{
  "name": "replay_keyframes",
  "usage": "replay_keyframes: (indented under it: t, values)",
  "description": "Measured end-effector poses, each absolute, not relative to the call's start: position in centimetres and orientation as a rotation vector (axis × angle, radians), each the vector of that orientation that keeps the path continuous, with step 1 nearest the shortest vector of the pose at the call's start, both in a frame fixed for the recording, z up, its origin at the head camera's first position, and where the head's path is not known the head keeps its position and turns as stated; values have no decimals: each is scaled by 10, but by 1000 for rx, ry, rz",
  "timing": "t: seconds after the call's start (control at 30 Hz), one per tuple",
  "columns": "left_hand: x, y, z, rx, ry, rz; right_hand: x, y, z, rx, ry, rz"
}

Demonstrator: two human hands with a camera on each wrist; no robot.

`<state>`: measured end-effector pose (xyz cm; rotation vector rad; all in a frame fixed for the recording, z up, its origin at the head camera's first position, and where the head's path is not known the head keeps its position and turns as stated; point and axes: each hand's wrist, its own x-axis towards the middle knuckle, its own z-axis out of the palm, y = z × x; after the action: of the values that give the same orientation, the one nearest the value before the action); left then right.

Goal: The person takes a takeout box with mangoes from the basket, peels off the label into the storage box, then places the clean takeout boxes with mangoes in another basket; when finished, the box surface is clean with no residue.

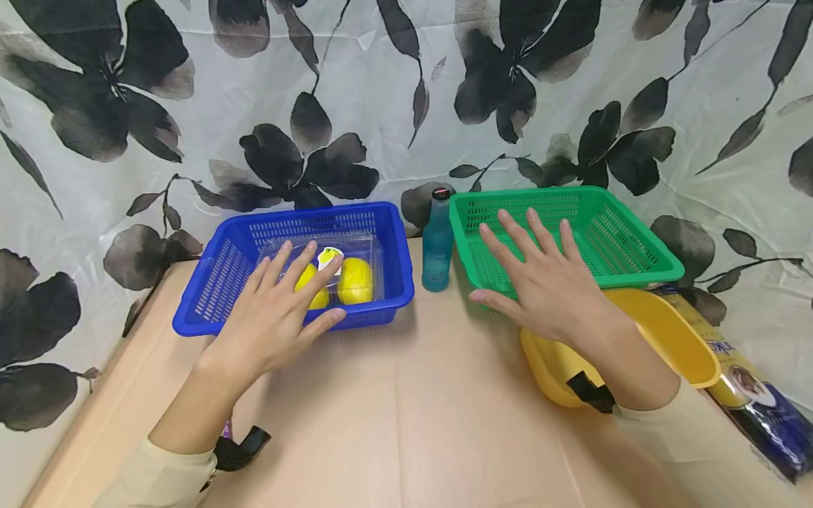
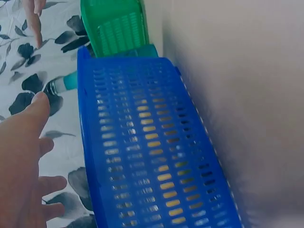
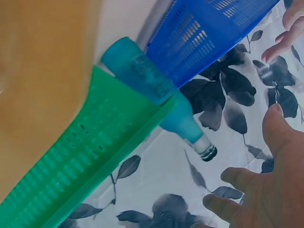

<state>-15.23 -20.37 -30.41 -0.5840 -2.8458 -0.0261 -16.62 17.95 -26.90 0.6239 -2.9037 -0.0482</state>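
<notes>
My left hand (image 1: 269,314) is spread with straight fingers over the front of a blue plastic basket (image 1: 212,282), holding nothing. In that basket lies a clear plastic box (image 1: 375,257) with yellow rounded things (image 1: 356,281) and a white label. My right hand (image 1: 552,289) is likewise spread, above the front left part of a green plastic basket (image 1: 635,243), and grips nothing. Between the two baskets stands a teal glass bottle (image 1: 437,247) with a dark cap. In the left wrist view, the left hand (image 2: 21,156) shows apart from the blue basket's side (image 2: 142,137).
A yellow plastic tub (image 1: 676,335) sits in front of the green basket, partly hidden under my right forearm. Right of it lies a shiny gold and blue package (image 1: 756,398). Floral cloth (image 1: 406,85) hangs behind the wooden table (image 1: 406,409).
</notes>
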Motion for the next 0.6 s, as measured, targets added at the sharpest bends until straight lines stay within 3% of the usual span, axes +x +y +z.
replay_keyframes:
  t: [0.6]
  values:
    - [-165, -243, -308, -489, -2929, -70, -176, 127, -278, 743, -2916, -60]
